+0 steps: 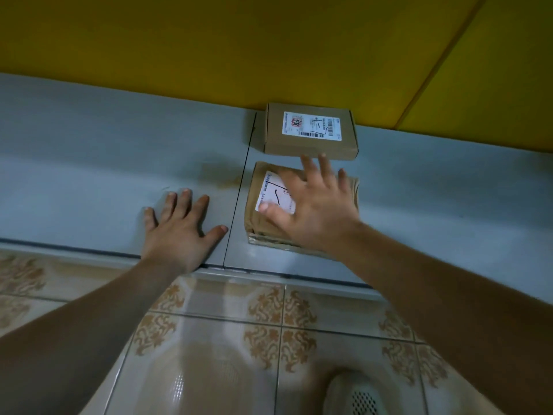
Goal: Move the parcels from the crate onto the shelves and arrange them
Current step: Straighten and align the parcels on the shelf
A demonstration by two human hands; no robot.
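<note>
Lying under right hand (311,205): taped parcel (299,211).

Wall: yellow panels (209,40), one dark slanting seam (441,61)
Floor: glossy tiles (209,354), brown scrollwork at corners
Light: glare on floor

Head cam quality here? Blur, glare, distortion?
Head view: dim, warm light; right hand slightly motion-blurred over the wrapped parcel; left hand sharper, flat on the shelf; soft glare on the floor tiles; wide-angle distortion bows the shelf edge; shoe soft.
</note>
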